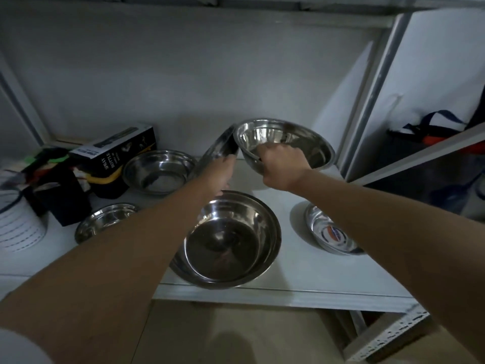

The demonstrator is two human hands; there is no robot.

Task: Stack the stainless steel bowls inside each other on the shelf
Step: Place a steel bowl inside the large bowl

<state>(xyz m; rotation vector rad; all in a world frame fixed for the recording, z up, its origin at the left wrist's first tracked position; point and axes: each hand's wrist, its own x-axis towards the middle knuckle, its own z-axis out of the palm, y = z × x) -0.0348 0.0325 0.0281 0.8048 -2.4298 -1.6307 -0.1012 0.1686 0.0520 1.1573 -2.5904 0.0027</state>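
Note:
Several stainless steel bowls lie on a white shelf. My right hand grips the near rim of a large bowl, raised and tilted at the back. My left hand holds a steeply tilted bowl, seen nearly edge-on, just left of it. In front stands a nested stack of big bowls near the shelf's front edge. A medium bowl sits back left, a shallow bowl front left, and a shallow bowl with a sticker at the right, partly under my right forearm.
A black spray-bottle box and dark containers with coloured items crowd the shelf's left side, beside a white ribbed tub. A metal upright bounds the right side, with bags beyond it. The wall is close behind.

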